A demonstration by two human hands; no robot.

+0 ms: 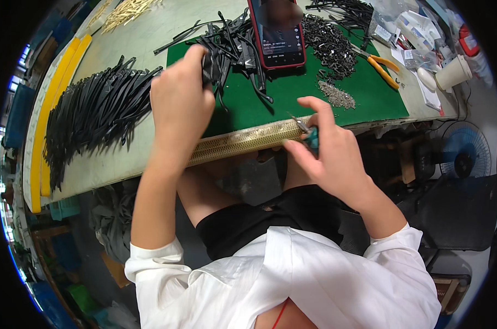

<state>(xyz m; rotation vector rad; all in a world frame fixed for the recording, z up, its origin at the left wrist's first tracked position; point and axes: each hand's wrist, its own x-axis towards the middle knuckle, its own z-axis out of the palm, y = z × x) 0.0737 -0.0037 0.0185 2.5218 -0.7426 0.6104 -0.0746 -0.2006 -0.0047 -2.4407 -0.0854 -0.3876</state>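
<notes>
1. One white, loose-sleeved shirt (314, 279), worn, nearest the camera.
2. One left hand (181, 90), raised over the workbench; fingers are curled toward the thumb, and a short dark plastic piece (210, 68) is enclosed between them.
3. One right hand (336, 148), held just above the bench edge; thumb and forefinger are spread apart, and a small teal-handled tool with a slender metal tip (312, 138) is gripped within.
4. Hidden or unclear: the right hand's lower fingers are largely concealed; the dark piece is blurred, its full shape not to be made out. A red-framed phone (281, 46), stood on a green mat (292, 90), is cut off by the upper edge.
5. Tangled long black plastic strips (240, 46), on and beyond the mat, just beside the left hand; a sheaf of black curved strips (94, 104) is laid at left.
6. Containers: a white tapered cup (453, 74), tilted, its contents not visible; a clear plastic bag (418, 59), contents indistinct.
</notes>
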